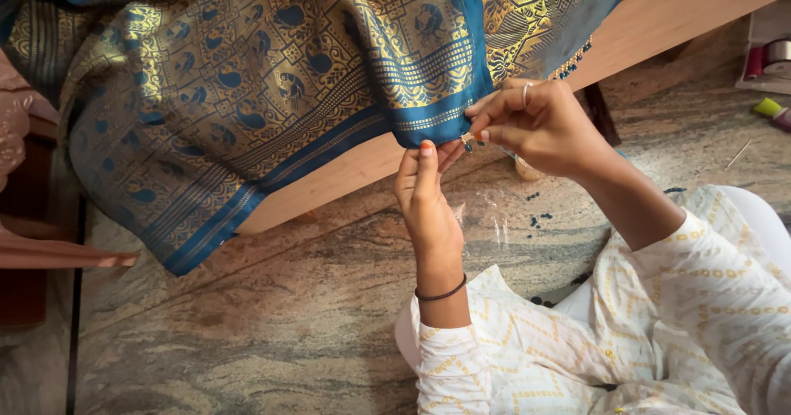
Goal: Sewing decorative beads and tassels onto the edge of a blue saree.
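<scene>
Blue and gold silk, a large patterned cloth (247, 93), hangs over a pale wooden ledge (659, 19) and spills down toward the veined stone floor (247, 332). Its blue border runs diagonally from the lower left up to a corner that hangs just above the two hands. Both forearms come up from the lower right in white sleeves with yellow print. The left hand (428, 209), a dark band at its wrist, stands nearly upright with its fingers raised to the cloth's corner. The right hand (540, 126), a ring on one finger, is bent at the wrist and reaches leftward to the same spot. Bare floor lies open to the left and below the hands; the ledge closes off the space above them. Left fingers press together against the border's edge. Right thumb and fingers pinch shut at that edge, close against the left fingertips. Small dark beads (540, 217) lie scattered on the floor just beneath the right wrist.
</scene>
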